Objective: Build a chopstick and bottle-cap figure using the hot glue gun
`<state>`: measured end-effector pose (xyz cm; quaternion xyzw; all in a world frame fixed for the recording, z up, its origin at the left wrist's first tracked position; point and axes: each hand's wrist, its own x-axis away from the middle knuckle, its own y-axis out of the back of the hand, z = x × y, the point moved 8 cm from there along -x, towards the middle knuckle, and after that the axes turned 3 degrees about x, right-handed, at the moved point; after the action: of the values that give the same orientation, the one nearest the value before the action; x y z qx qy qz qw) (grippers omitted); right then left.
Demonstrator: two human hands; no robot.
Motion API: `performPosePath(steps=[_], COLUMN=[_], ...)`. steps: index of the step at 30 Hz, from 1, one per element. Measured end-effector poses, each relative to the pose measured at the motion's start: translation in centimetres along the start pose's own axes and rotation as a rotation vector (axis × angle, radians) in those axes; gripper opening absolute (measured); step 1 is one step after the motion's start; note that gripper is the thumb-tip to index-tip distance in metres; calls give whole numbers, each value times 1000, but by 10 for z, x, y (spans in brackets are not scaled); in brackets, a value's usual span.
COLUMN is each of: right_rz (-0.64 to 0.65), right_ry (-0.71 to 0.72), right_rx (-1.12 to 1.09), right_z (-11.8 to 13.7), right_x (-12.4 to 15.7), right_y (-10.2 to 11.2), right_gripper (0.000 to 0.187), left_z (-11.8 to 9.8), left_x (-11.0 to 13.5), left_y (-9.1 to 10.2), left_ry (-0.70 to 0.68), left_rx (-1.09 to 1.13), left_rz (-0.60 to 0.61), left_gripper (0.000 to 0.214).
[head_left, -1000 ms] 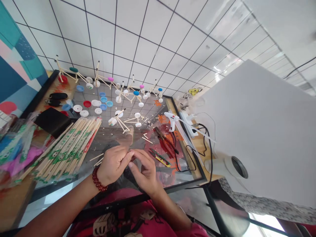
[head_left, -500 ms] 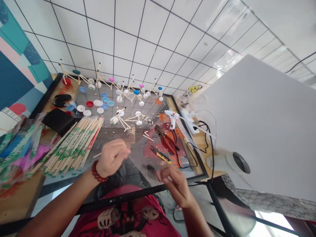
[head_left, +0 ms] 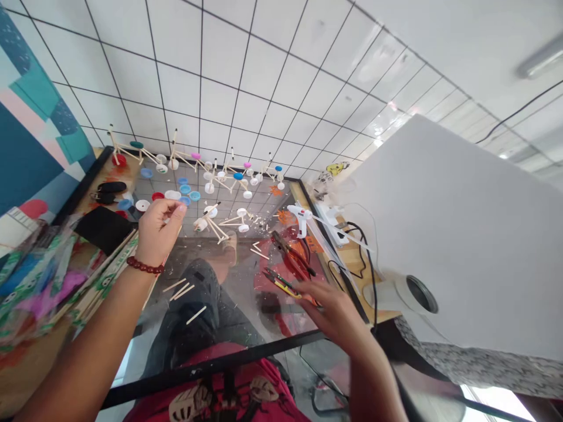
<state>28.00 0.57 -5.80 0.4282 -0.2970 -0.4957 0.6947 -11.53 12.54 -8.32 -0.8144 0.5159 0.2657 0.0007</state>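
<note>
My left hand point(head_left: 159, 231) is over the far end of the wooden chopstick bundle point(head_left: 103, 281), beside the blue bottle caps point(head_left: 194, 196). Its thumb and forefinger come together in a pinch; whatever is between them is hidden. At the table's right side, my right hand point(head_left: 328, 305) has thumb and fingers closed about the handle end of the yellow-and-green thread snips point(head_left: 279, 281). Red-handled pliers point(head_left: 294, 255) lie just beyond the snips. Several short cut sticks point(head_left: 181, 291) rest on the glass tabletop point(head_left: 237, 319) between my hands.
Small stick-and-cap models point(head_left: 215, 221) stand along the back and middle. A white glue gun point(head_left: 301, 217) and a power strip point(head_left: 336, 228) with cables lie at the right. Black card point(head_left: 103, 228) is at the left; a white board point(head_left: 440, 234) rises at the right.
My left hand has moved left and away from me, uncovering short sticks and covering part of the chopstick bundle. My right hand has moved right and forward onto the snips' handle end.
</note>
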Motion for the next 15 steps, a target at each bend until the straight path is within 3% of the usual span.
performPosePath(steps=[3, 7, 10, 15], right_rz=[-132, -29, 29, 69], right_ry=[161, 170, 197, 211], right_rx=[149, 397, 479, 590], right_z=[38, 57, 62, 56], right_x=[-96, -190, -220, -234], right_y=[-12, -54, -77, -98], right_gripper=[25, 22, 20, 19], left_z=[7, 7, 1, -11], left_x=[4, 20, 27, 29], left_y=[-5, 0, 4, 1], left_ry=[-7, -80, -149, -200], left_rx=[-10, -54, -112, -128], left_rz=[16, 34, 30, 30], left_gripper=[24, 21, 21, 21])
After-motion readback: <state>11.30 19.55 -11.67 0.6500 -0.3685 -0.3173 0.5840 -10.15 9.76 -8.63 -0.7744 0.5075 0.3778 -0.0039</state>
